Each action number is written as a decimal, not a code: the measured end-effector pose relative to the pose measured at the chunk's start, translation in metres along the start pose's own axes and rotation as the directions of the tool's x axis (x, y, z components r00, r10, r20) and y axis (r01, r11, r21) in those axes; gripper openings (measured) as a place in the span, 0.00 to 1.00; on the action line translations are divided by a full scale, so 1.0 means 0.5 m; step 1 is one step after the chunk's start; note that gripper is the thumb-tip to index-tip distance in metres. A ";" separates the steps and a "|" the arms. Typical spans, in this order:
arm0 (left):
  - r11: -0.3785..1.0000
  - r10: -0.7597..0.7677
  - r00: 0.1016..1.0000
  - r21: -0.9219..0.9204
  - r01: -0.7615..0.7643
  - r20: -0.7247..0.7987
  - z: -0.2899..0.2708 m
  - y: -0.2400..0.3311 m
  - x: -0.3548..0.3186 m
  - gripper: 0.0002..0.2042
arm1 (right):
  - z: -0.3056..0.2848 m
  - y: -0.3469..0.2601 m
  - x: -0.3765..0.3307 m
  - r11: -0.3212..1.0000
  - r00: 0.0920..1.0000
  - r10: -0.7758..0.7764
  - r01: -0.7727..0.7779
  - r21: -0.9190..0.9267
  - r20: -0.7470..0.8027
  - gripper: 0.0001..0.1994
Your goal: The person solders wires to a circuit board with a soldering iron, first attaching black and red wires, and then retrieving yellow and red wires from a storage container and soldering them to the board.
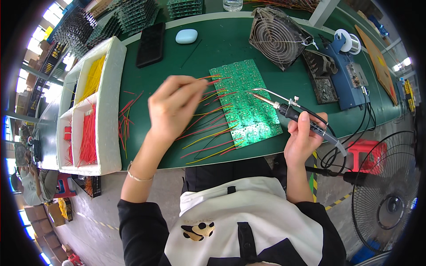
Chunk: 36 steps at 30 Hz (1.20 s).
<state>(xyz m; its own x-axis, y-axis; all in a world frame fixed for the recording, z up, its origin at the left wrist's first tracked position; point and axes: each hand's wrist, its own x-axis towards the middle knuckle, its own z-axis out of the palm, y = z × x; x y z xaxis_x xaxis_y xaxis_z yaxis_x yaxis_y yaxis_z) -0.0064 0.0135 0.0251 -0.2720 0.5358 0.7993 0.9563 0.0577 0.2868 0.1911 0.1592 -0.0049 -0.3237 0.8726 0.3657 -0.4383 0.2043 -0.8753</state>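
A green circuit board panel point(248, 108) lies on the bench, with red and yellow wires point(208, 128) sticking out along its left edge. My left hand point(174, 104), slightly blurred, is closed in a pinch beside the panel's upper left. From its fingertips a red wire point(220, 80) reaches onto the board. In my right hand point(305, 139) is a soldering iron point(295, 115) with a thin curved metal tube mounted along it. Its tip is over the middle of the panel; whether it touches cannot be made out.
At left stands a white foam tray point(113, 106) of red and yellow wires, with loose wires point(126, 115) beside it. Farther back are a black phone point(151, 44), a light blue case point(186, 36) and a square fan point(279, 37). A blue soldering station point(348, 75) with a solder spool point(348, 42) stands right.
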 end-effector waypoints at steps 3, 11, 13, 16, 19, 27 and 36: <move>0.990 -0.109 0.991 0.086 0.115 -0.075 -0.035 0.040 -0.002 0.12 | -0.014 0.000 -0.002 0.999 0.999 0.003 -0.001 0.047 -0.036 0.09; 0.984 -0.178 0.974 -0.004 0.180 0.138 0.034 0.108 -0.059 0.09 | -0.023 0.001 -0.010 0.986 0.997 0.080 -0.079 0.145 -0.004 0.09; 0.976 -0.213 0.969 -0.007 0.216 0.126 0.042 0.109 -0.059 0.09 | -0.024 -0.003 -0.011 0.990 0.995 0.098 -0.098 0.099 0.013 0.09; 0.981 -0.187 0.971 -0.023 0.193 0.149 0.046 0.109 -0.060 0.09 | -0.022 -0.007 -0.012 0.993 0.993 0.111 -0.113 0.039 0.040 0.10; 0.981 -0.191 0.964 -0.009 0.196 0.188 0.047 0.107 -0.065 0.10 | -0.024 -0.005 -0.012 0.994 0.993 0.104 -0.104 0.007 0.063 0.10; 0.982 -0.189 0.970 0.005 0.190 0.155 0.051 0.107 -0.073 0.09 | -0.023 -0.008 -0.015 0.995 0.993 0.099 -0.096 -0.035 0.062 0.11; 0.982 -0.188 0.971 0.023 0.187 0.148 0.050 0.105 -0.074 0.09 | -0.025 -0.003 -0.013 0.995 0.991 0.092 -0.089 -0.039 0.098 0.10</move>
<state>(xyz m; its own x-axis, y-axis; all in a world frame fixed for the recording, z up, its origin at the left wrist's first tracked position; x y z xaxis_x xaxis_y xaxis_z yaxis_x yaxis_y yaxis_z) 0.0567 0.0181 -0.0025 -0.4281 0.6340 0.6441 0.8909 0.1763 0.4186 0.2043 0.1587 -0.0098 -0.4437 0.8398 0.3129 -0.3747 0.1433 -0.9160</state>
